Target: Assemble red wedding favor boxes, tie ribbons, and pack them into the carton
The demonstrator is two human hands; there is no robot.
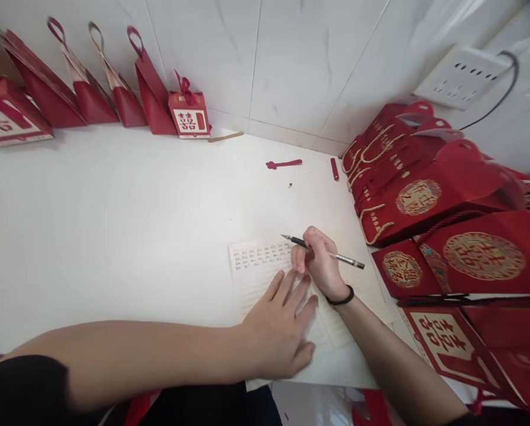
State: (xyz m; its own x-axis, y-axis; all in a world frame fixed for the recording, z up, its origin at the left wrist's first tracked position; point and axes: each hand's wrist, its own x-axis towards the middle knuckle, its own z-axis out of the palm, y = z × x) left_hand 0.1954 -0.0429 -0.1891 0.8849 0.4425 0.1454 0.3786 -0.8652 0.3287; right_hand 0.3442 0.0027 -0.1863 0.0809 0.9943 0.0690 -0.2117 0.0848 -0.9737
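Here, the pen (347, 260) lies across the right hand (325, 271), over the upper part of the paper (251, 281), its long axis running mostly sideways, with the tip out to the left and slightly away from the person and the tail out to the right. The right hand is the nearer one, since it has the pen in its grip: fingers curled snugly round the middle of the barrel. The tip shows at the paper's far edge; whether it touches anything, I cannot tell. The left hand (279, 337) rests palm down on the paper, fingers spread and holding nothing, its fingertips just beside the right hand's curled fingers. Rows of small writing (258, 258) fill the paper's top lines, left of the pen. A black band (341, 296) circles the right wrist. Farther off on the white table (114, 236) lie a red strip (287, 164) and a red tube (335, 169); red boxes (464, 177) crowd the right side, and more red packages (154, 97) stand along the wall (291, 65).
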